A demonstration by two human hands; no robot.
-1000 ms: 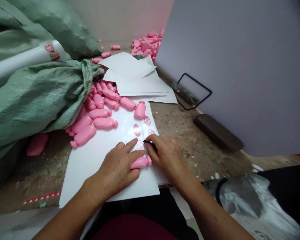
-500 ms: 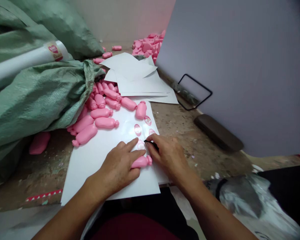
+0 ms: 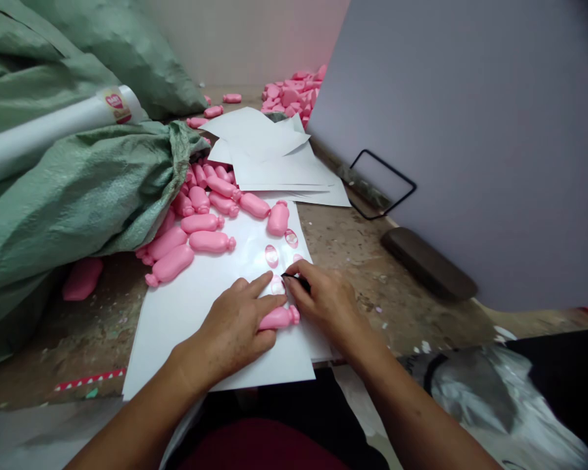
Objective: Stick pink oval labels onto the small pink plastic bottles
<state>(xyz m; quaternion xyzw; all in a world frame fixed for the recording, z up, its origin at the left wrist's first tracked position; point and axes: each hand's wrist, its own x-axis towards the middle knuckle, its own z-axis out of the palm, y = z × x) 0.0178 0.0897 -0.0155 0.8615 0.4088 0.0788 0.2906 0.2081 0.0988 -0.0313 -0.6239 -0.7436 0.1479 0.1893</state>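
Observation:
My left hand rests on a white sticker sheet, closed around a small pink plastic bottle, its ridged neck pointing right. The index finger of that hand presses the sheet beside an oval pink-and-white sticker. In a pinch, my right hand holds a thin black pointed tool, whose exact kind I cannot make out. Its tip is at the edge of that sticker. More oval stickers lie just beyond the fingers. Another pink bottle lies on the sheet behind them.
Several pink bottles spill from a green woven sack on the left. Loose white sheets lie behind. To the right are a grey panel, a black wire frame and a dark brown case. Pink pieces are heaped at the back.
The whole view has shifted slightly, so things appear a little lower and further right. Both hands keep nearly the same pose, with the tool tip still by the sticker.

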